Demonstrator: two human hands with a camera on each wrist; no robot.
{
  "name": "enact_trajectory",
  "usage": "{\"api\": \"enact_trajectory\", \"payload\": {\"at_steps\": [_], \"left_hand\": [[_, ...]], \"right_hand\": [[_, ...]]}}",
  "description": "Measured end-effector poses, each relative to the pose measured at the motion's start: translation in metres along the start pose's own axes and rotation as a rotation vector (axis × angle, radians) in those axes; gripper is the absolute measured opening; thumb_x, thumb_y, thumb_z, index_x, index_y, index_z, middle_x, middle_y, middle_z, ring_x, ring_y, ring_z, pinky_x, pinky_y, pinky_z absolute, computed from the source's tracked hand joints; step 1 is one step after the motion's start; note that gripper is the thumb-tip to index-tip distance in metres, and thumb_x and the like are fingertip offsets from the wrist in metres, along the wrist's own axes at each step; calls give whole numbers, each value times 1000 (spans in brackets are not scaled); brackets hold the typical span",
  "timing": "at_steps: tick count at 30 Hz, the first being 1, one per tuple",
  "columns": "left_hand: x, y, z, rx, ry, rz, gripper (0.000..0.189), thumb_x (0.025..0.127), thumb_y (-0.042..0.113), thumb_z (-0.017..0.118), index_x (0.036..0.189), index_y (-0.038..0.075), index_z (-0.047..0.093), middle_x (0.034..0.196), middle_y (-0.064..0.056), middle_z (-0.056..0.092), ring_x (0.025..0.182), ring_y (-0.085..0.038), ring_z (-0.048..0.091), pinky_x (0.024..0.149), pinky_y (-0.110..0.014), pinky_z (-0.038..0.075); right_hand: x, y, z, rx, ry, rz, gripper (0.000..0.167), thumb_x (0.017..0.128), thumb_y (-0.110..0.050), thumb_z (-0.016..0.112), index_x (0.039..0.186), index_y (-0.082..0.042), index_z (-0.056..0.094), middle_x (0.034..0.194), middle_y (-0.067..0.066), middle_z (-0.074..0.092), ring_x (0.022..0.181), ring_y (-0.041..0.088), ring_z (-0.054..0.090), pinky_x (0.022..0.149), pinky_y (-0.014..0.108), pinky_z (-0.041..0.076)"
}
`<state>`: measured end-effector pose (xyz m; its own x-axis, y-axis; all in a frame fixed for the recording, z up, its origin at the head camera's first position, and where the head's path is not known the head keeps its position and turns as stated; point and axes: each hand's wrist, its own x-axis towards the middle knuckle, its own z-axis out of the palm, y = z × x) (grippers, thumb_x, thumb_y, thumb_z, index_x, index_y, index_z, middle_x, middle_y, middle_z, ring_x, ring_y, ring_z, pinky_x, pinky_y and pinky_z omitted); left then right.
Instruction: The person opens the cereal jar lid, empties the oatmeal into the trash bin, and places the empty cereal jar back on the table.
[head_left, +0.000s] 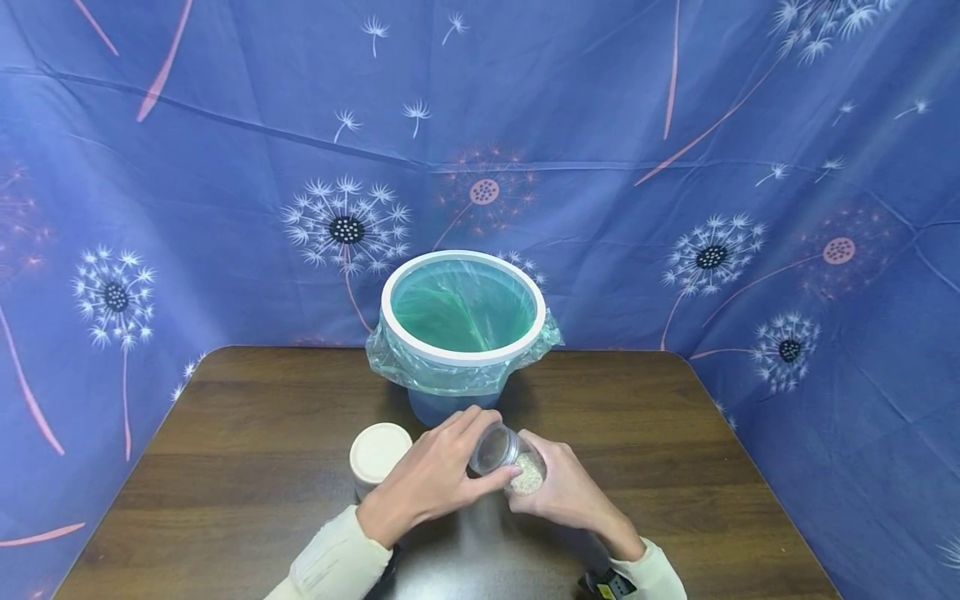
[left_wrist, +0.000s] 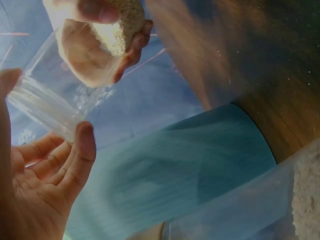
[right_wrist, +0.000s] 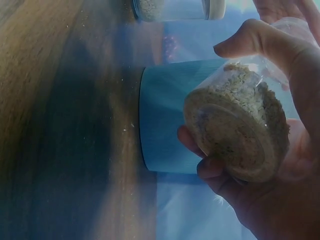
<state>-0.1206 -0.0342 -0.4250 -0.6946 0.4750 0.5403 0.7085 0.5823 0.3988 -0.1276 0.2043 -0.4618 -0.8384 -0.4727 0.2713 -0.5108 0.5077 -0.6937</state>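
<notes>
Blue cloth (head_left: 592,108) printed with white and pink dandelions hung behind and at both sides; brown wooden table (head_left: 660,467) in front of it, shiny toward the near edge.

Count: one bin, two jars, two hands. Blue bin (head_left: 446,407) stood upright at the far part of the table, one white ring (head_left: 465,359) around its top, one see-through green bag (head_left: 450,380) lining it with the edge folded out over the side. Lidded jar (right_wrist: 175,9) stood upright on the table, nearer than the bin and just beside the left wrist, pale lid (head_left: 381,452) on, pale grains inside. Clear jar (right_wrist: 240,125), partly filled with pale grains (head_left: 527,475), was held off the table in front of the bin, tilted, mouth end toward the left hand, base toward the right wrist.

Left hand (head_left: 438,475): palm facing the clear jar, thumb and fingers apart on either side of the mouth end, pinching it. Right hand (head_left: 562,492): thumb and fingers wrapped around the body, clamped on it. Hard to tell through the see-through plastic whether a cap covered the mouth. Both forearms angled inward, cream sleeves (head_left: 341,554).
</notes>
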Motion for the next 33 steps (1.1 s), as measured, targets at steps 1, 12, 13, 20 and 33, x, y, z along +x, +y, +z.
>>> {"api": "enact_trajectory", "payload": {"at_steps": [1, 12, 13, 20, 33], "left_hand": [[0, 0, 1, 12, 11, 6, 55, 96, 62, 71, 128, 19, 63, 110, 7, 64, 95, -9, 63, 80, -32, 58], [3, 1, 12, 117, 124, 44, 45, 89, 54, 77, 108, 16, 61, 89, 6, 58, 77, -11, 56, 58, -27, 49], [3, 1, 13, 130, 128, 41, 45, 89, 53, 77, 107, 16, 60, 88, 6, 57, 76, -11, 56, 57, -27, 48], [5, 4, 14, 182, 172, 21, 43, 84, 49, 78, 101, 13, 59, 82, 4, 56, 72, -15, 57, 53, -30, 48], [11, 2, 22, 185, 291, 45, 38, 82, 45, 76, 90, 14, 56, 73, 5, 50, 64, -13, 51, 49, -25, 41]], "right_hand": [[0, 0, 0, -3, -4, -4, 54, 67, -10, 89, 111, -29, 64, 92, -11, 68, 72, 6, 63, 60, 28, 55], [2, -6, 2, 17, -27, -56, 51, 66, -12, 90, 106, -28, 63, 91, -12, 68, 74, 4, 65, 62, 27, 56], [3, -6, 2, 17, -26, -57, 51, 67, -12, 90, 107, -28, 63, 91, -12, 68, 74, 4, 65, 62, 27, 56], [6, -7, 6, 30, -6, -53, 52, 68, -14, 90, 112, -27, 65, 93, -11, 70, 76, 5, 67, 65, 27, 57], [6, -11, 12, 37, 60, -53, 51, 67, -16, 89, 112, -26, 67, 93, -14, 72, 77, 4, 68, 68, 28, 57]]}}
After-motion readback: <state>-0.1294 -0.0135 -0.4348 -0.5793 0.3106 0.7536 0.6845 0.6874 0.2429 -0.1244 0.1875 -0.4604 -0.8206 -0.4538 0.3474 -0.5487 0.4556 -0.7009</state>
